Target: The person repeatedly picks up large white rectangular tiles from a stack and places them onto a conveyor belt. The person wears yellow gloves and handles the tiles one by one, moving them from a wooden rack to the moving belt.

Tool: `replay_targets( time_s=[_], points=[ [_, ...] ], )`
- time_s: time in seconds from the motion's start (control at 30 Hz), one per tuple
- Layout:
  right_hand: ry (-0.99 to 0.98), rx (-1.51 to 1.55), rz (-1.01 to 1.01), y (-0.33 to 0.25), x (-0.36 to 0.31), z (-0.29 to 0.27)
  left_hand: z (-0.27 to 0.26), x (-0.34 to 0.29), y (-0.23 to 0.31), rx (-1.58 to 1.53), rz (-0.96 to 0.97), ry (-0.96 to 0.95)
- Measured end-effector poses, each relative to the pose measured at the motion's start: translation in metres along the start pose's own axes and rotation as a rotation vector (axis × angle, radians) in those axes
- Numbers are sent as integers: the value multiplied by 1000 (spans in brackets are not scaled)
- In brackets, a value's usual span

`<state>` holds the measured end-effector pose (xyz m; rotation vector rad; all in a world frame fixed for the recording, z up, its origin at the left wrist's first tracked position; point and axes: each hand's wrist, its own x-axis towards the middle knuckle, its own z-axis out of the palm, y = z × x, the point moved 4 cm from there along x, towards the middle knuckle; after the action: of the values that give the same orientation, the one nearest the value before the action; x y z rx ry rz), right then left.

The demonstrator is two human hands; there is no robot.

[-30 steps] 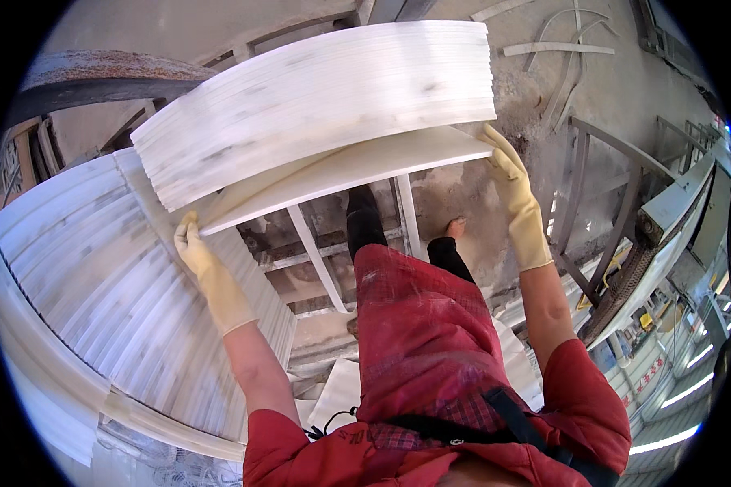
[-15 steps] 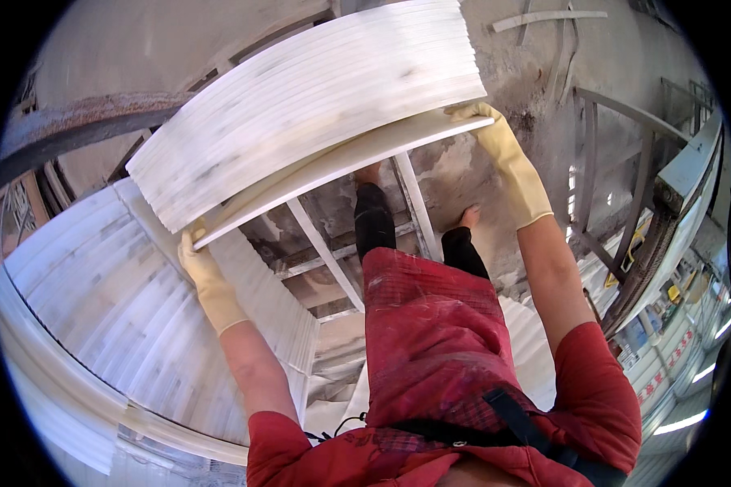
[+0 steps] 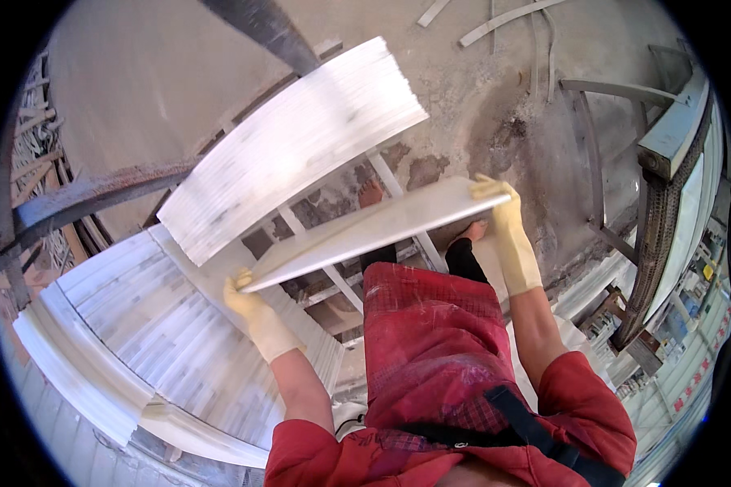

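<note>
A white board [image 3: 374, 230] is held by its two ends between the red apron [image 3: 430, 325] and the far stack [image 3: 292, 154], with the fingers of the left hand [image 3: 248, 300] and right hand [image 3: 495, 191] closed on its edges – how firmly cannot be told. Should either grip slip, since only the ends are supported, a bare foot [image 3: 477, 230] could be struck; if swung too far left, a corner could be chipped against the side stack [image 3: 162, 316].

Open floor [image 3: 548, 191] separates the right hand [image 3: 494, 193] from the metal frame [image 3: 617, 87] blocking farther right.
</note>
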<state>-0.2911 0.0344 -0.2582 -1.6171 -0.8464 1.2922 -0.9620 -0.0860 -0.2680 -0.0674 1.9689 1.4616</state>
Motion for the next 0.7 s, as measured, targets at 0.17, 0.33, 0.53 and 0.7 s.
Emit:
replay_targets(
  time_s=[0.17,0.33,0.53,0.7],
  points=[
    [85,18,-184,-48,-76,-89,61,-91,8,-36,50,-104],
    [262,20,-210,-59,-160,-211,132,-174,6,-8,103,-363],
    [746,101,-89,-102,-270,-348,240,-319,11,48,123,-579],
    [971,304,-60,-116,-352,-459,326,-465,10,148,152,-785]
  ],
)
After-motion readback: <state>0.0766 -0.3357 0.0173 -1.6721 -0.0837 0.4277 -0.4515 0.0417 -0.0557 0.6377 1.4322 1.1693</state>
